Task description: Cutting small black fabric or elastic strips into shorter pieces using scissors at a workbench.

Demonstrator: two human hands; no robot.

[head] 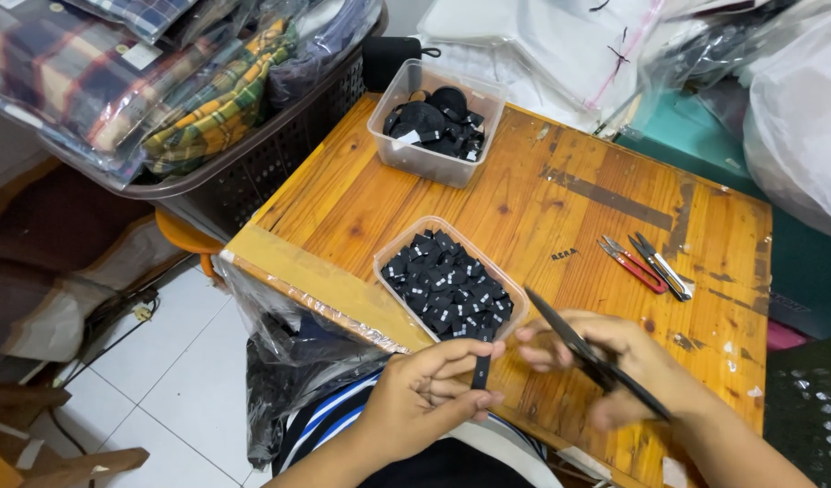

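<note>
— What do the two hands hold?

— The left hand [424,393] pinches a short black strip [481,369] upright between thumb and forefinger, at the near edge of the table [560,208]. The right hand [614,366] is closed around a pair of black scissors [589,357], whose blades point up and to the left, just beside the strip. Whether a blade touches the strip, I cannot tell; the right hand is somewhat blurred.

— And what lies nearest to them?

— Just beyond the left hand stands a clear plastic tub [393,258] filled with small black folded labels [447,285]. Farther off, near the far edge of the table, a second clear tub [415,158] holds larger black pieces, some of them round.

— Anything else on the table?

— To the right, well apart from the hands, lie two small thread snips [646,264], one with red handles, side by side.

— Around the table?

— On the left, a dark basket [253,172] is piled with plaid shirts in clear bags [99,72]. Far right, white plastic bags [795,117] are heaped. A plastic bag [289,352] hangs beneath the near-left edge of the table, over white floor tiles [171,361].
</note>
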